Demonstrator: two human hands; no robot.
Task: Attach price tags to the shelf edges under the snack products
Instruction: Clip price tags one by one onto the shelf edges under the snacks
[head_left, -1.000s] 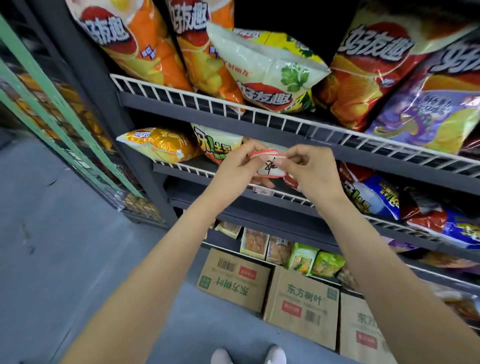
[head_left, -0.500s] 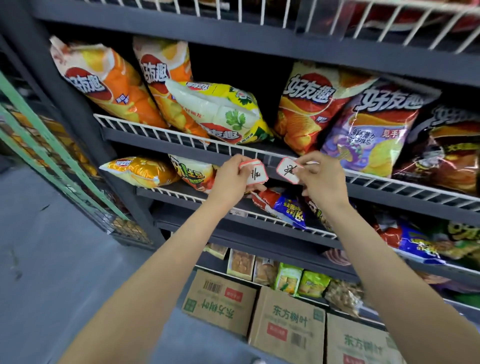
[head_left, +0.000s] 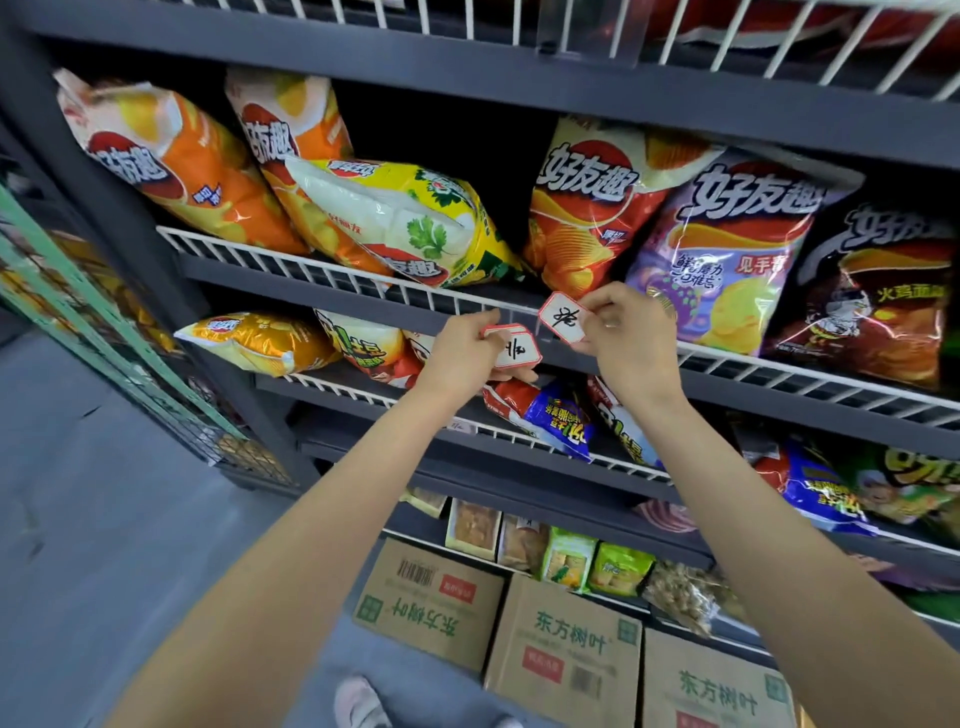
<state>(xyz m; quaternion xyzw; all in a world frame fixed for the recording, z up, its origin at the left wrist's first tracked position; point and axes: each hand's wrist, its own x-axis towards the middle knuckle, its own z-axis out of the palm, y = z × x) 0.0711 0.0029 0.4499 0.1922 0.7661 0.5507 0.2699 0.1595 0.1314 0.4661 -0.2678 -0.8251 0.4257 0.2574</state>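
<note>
Dark shelf (head_left: 363, 283) with white wire rail, chip bags (head_left: 587, 208) above.
Your right hand (head_left: 631, 332) pinches one price tag (head_left: 563, 318) at the rail; your left hand (head_left: 462, 351) grips the spare tags (head_left: 511, 348).

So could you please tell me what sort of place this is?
Probably a small shop's snack aisle: crisp bags on wire-edged shelves, price tags, and stock cartons on the floor.

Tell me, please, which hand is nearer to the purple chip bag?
Right. The right hand is just below the purple chip bag's lower left corner, pinching a tag. The left hand is farther left, holding other tags.
</note>
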